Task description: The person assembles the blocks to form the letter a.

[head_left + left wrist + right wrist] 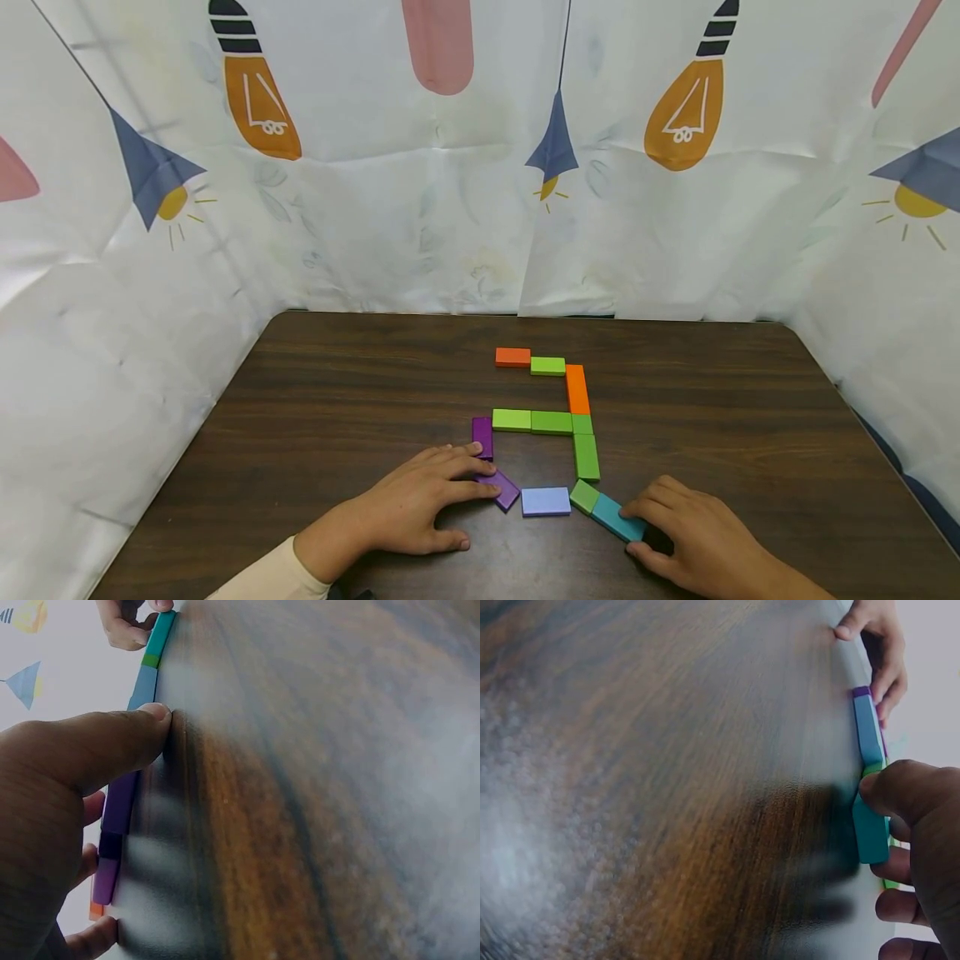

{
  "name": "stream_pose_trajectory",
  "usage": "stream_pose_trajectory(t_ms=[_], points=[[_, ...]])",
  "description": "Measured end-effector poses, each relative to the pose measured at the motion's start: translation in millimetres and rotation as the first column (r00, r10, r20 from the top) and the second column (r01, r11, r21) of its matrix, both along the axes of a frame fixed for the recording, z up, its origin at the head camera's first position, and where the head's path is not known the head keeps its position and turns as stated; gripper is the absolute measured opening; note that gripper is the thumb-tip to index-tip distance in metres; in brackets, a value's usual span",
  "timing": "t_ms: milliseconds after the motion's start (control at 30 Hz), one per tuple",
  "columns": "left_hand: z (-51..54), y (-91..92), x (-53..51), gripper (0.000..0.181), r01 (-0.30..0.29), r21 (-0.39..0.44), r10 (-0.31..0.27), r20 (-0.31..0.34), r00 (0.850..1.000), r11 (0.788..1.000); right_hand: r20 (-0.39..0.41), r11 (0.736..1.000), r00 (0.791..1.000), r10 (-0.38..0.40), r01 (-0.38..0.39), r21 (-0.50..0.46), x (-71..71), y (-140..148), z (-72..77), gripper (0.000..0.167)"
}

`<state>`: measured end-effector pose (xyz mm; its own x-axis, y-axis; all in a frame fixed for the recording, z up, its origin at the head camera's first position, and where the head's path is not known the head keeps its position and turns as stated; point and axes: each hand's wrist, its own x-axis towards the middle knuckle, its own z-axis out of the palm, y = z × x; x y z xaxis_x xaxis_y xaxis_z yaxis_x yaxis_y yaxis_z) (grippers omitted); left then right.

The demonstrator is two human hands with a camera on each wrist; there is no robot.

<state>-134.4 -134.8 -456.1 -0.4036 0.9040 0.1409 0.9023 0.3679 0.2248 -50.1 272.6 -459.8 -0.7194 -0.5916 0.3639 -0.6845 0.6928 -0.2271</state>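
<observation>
My left hand lies with outstretched fingers on a slanted purple block, and its fingertips also reach the lower end of another purple block. Beside the slanted one, a light blue block lies flat on the table. A short, tilted green block follows, touching the upper end of a teal block. Between thumb and fingers, my right hand pinches the teal block's lower right end. In the right wrist view, the thumb presses on the teal block, with the fingers behind it.
Several green blocks form a row with a branch running down. Above them stands an orange block, joined by a light green block and a red-orange one. A patterned white cloth hangs behind the dark wooden table.
</observation>
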Motion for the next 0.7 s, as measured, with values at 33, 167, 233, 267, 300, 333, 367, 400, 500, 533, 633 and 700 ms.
stream_pose_trajectory(t_ms=[33, 167, 233, 267, 300, 333, 367, 400, 500, 533, 633, 700], points=[[-0.2, 0.1, 0.0, 0.063, 0.000, -0.001, 0.000, -0.002, 1.000, 1.000, 0.000, 1.000, 1.000, 0.000, 0.000, -0.001, 0.1, -0.2, 0.1, 0.032], [-0.8, 0.2, 1.2, 0.063, -0.004, -0.013, 0.004, -0.015, 1.000, 1.000, 0.010, 1.000, 1.000, -0.009, 0.009, -0.006, 0.8, -0.9, 0.4, 0.033], [-0.4, 0.5, 2.3, 0.063, -0.008, -0.026, 0.007, -0.024, 1.000, 1.000, 0.023, 1.000, 1.000, -0.019, 0.019, -0.003, 1.6, -0.7, 0.6, 0.033], [0.1, 0.7, 2.9, 0.063, -0.010, -0.034, 0.009, -0.030, 1.000, 0.999, 0.030, 1.000, 0.999, -0.029, 0.029, -0.001, 2.0, -0.2, 0.9, 0.033], [0.7, 1.2, 3.4, 0.063, -0.014, -0.043, 0.012, -0.036, 0.999, 0.999, 0.034, 0.999, 0.999, -0.041, 0.041, 0.002, 2.3, 0.2, 1.3, 0.033], [1.4, 1.8, 3.9, 0.062, -0.017, -0.053, 0.015, -0.047, 0.999, 0.998, 0.036, 0.999, 0.998, -0.053, 0.053, 0.004, 2.3, 0.9, 1.8, 0.034], [2.4, 2.4, 4.3, 0.061, -0.020, -0.063, 0.017, -0.055, 0.998, 0.998, 0.035, 0.998, 0.997, -0.067, 0.067, 0.003, 2.0, 1.4, 2.6, 0.034], [3.5, 3.3, 4.6, 0.059, -0.023, -0.072, 0.018, -0.065, 0.998, 0.997, 0.035, 0.997, 0.996, -0.080, 0.080, -0.001, 1.2, 1.9, 3.4, 0.035], [7.4, 7.2, 4.4, 0.054, -0.029, -0.095, 0.021, -0.090, 0.996, 0.995, -0.001, 0.992, 0.993, -0.122, 0.122, -0.008, -3.6, 4.2, 7.1, 0.037], [8.5, 8.6, 3.9, 0.051, -0.030, -0.101, 0.019, -0.099, 0.995, 0.994, -0.014, 0.991, 0.991, -0.134, 0.134, -0.013, -6.0, 5.2, 8.7, 0.037], [11.7, 14.1, 1.7, 0.045, -0.023, -0.110, 0.010, -0.118, 0.993, 0.994, -0.052, 0.984, 0.983, -0.179, 0.178, -0.023, -14.1, 9.9, 13.1, 0.038], [12.7, 17.5, -0.3, 0.041, -0.014, -0.106, -0.001, -0.135, 0.991, 0.994, -0.068, 0.978, 0.976, -0.207, 0.206, -0.031, -20.3, 14.2, 15.7, 0.039]])
